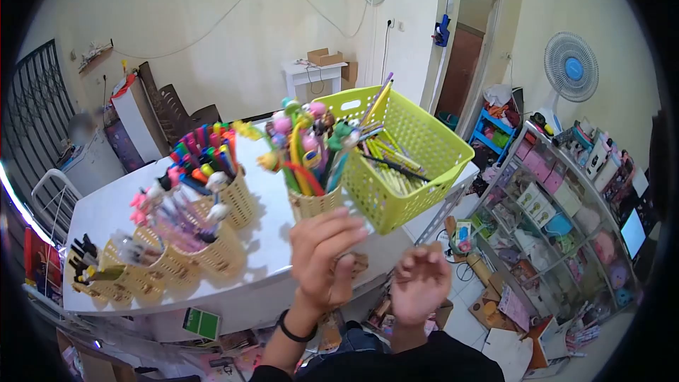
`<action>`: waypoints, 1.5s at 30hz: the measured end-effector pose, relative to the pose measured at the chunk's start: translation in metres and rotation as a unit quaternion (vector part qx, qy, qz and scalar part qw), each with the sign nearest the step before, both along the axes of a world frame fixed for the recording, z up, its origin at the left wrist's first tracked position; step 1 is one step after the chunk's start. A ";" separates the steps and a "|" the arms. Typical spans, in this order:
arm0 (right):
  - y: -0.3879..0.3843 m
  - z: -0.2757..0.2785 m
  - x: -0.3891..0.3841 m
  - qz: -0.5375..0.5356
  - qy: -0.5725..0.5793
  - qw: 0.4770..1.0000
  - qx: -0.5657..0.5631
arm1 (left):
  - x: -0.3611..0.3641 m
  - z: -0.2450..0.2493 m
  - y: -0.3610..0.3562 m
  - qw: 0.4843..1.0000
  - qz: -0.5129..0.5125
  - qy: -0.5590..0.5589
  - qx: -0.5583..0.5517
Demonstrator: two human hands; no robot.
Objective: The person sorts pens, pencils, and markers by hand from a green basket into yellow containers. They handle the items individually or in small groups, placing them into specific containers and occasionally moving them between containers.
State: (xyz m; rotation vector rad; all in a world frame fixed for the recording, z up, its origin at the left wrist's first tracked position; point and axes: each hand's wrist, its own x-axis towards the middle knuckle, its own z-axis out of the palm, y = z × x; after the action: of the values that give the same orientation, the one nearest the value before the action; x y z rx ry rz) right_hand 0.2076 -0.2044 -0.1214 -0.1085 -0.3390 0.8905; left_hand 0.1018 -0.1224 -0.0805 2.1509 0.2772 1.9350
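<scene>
My left hand (325, 258), with a black band at the wrist, is raised in front of a beige perforated cup (315, 204) full of pens with colourful animal toppers (308, 134). Its fingers are bent and apart, with nothing seen in them. To its right, my right hand (421, 284) is palm up near the table's front edge, fingers loosely curled and apart, holding nothing visible. Behind my hands stands a green basket (424, 134) with pencils (396, 159) inside. More beige cups (216, 251) with pens and markers (205, 152) stand on the left of the white table (272, 240).
Glass shelves (544, 219) with many goods stand on the right, below a fan (571, 67). Boxes and papers (502, 308) lie on the floor at the lower right. A small white table (311, 78) with a cardboard box (325, 57) is at the back wall.
</scene>
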 end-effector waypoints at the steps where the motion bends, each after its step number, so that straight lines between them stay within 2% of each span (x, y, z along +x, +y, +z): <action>1: 0.001 0.007 0.016 -0.043 -0.068 0.996 0.034 | 0.016 -0.005 0.007 1.000 0.001 0.000 0.000; 2: 0.003 0.016 0.032 -0.041 -0.067 0.996 0.034 | 0.030 -0.009 0.013 0.999 0.026 0.040 -0.011; 4: 0.009 0.037 0.065 -0.130 -0.313 0.939 0.061 | 0.047 -0.019 0.021 0.993 0.034 0.108 -0.035; 5: 0.015 0.047 0.080 -0.126 -0.312 0.940 0.060 | 0.053 -0.026 0.024 0.993 0.037 0.109 -0.038; 7: 0.031 0.069 0.107 -0.207 -0.534 0.817 0.062 | 0.062 -0.038 0.029 0.997 0.019 0.061 -0.032; 8: 0.040 0.083 0.119 -0.202 -0.532 0.820 0.065 | 0.067 -0.043 0.028 0.998 0.024 0.033 -0.043; 10: 0.062 0.114 0.139 -0.218 -0.741 0.635 -0.003 | 0.072 -0.044 0.029 0.998 0.027 0.013 -0.046; 11: 0.076 0.127 0.144 -0.212 -0.741 0.637 0.002 | 0.075 -0.045 0.029 0.998 0.024 -0.010 -0.050; 13: 0.104 0.147 0.146 -0.053 -0.877 0.468 -0.091 | 0.085 -0.054 0.031 0.997 0.060 -0.032 -0.046; 14: 0.119 0.145 0.145 -0.047 -0.879 0.468 -0.085 | 0.087 -0.059 0.033 0.997 0.064 -0.046 -0.029; 16: 0.154 0.126 0.142 -0.047 -0.978 0.190 -0.073 | 0.089 -0.060 0.035 0.994 0.093 -0.054 -0.001; 18: 0.173 0.106 0.138 -0.013 -0.985 0.138 -0.103 | 0.092 -0.063 0.037 0.993 0.101 -0.068 0.005; 19: 0.184 0.096 0.137 -0.011 -0.985 0.144 -0.100 | 0.093 -0.064 0.038 0.991 0.100 -0.086 0.012; 21: 0.198 0.086 0.135 0.036 -0.992 0.080 -0.088 | 0.097 -0.065 0.039 0.989 0.117 -0.087 0.014; 25: 0.202 0.096 0.144 0.107 -0.986 0.086 -0.097 | 0.098 -0.069 0.043 0.984 0.140 -0.101 0.034; 27: 0.195 0.112 0.154 0.181 -0.974 0.114 -0.075 | 0.097 -0.072 0.044 0.982 0.144 -0.111 0.044; 28: 0.191 0.113 0.158 0.181 -0.974 0.114 -0.070 | 0.096 -0.071 0.043 0.983 0.148 -0.102 0.043; 30: 0.180 0.108 0.163 0.227 -0.957 0.138 -0.118 | 0.094 -0.072 0.043 0.984 0.146 -0.098 0.039; 34: 0.177 0.094 0.163 0.184 -0.968 0.150 -0.078 | 0.100 -0.073 0.042 0.985 0.133 -0.107 0.029; 36: 0.179 0.094 0.159 0.187 -0.970 0.112 -0.104 | 0.100 -0.070 0.041 0.983 0.145 -0.112 0.026; 37: 0.179 0.094 0.157 0.186 -0.970 0.116 -0.108 | 0.099 -0.069 0.040 0.984 0.141 -0.109 0.027; 39: 0.182 0.092 0.156 0.178 -0.974 0.073 -0.123 | 0.097 -0.068 0.039 0.985 0.139 -0.098 0.015; 43: 0.182 0.092 0.156 0.132 -0.981 0.058 -0.131 | 0.092 -0.070 0.036 0.988 0.131 -0.077 0.002; 45: 0.178 0.109 0.153 0.112 -0.978 0.035 -0.175 | 0.093 -0.071 0.036 0.988 0.123 -0.090 -0.008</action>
State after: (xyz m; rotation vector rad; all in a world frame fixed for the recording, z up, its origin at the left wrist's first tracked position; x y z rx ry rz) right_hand 0.3605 -0.0260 -0.0122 -1.9935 -2.8761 0.3296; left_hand 0.1951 -0.0867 -0.1510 1.9944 0.5461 2.2337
